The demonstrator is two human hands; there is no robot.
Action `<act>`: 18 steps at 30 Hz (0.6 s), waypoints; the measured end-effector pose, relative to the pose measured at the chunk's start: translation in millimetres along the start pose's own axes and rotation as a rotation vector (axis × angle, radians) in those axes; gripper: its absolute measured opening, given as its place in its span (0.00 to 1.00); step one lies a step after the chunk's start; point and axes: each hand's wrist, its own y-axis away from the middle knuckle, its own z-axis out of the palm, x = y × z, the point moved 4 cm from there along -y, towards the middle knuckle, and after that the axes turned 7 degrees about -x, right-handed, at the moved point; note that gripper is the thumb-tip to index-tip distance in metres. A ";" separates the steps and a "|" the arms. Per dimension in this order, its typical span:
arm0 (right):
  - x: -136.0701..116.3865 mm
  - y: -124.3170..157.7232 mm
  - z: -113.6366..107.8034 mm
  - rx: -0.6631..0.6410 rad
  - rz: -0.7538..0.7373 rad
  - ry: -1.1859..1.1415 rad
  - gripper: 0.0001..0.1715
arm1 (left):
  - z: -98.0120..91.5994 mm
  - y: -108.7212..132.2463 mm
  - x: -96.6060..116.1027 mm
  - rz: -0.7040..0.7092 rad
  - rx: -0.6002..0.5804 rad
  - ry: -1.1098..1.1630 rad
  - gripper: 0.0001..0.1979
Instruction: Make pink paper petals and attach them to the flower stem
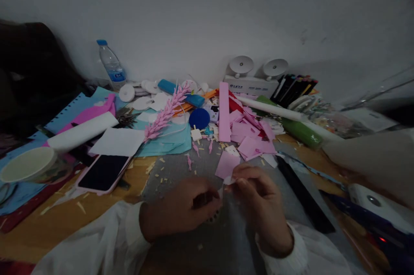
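Note:
Above the grey work mat, my left hand is closed in a pinch, thumb and index finger together. A thin pale strip shows at its fingertips, too blurred to name. Close beside it, my right hand pinches a small whitish scrap of paper between thumb and index finger. The scrap points toward the left fingertips. Just beyond the right hand lies a pink paper square. Several small twisted pink paper pieces rest on the mat past my left hand.
A pink braided paper stem lies on blue-green sheets. A pink-rimmed phone and a cup are at left. Pink paper pieces are heaped behind the hands. A black bar and a dark blue tool with a red light lie right.

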 end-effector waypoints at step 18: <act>13.6 -1.0 17.1 -0.235 0.195 -0.240 0.08 | 13.0 3.1 -20.7 -0.116 -0.060 0.783 0.19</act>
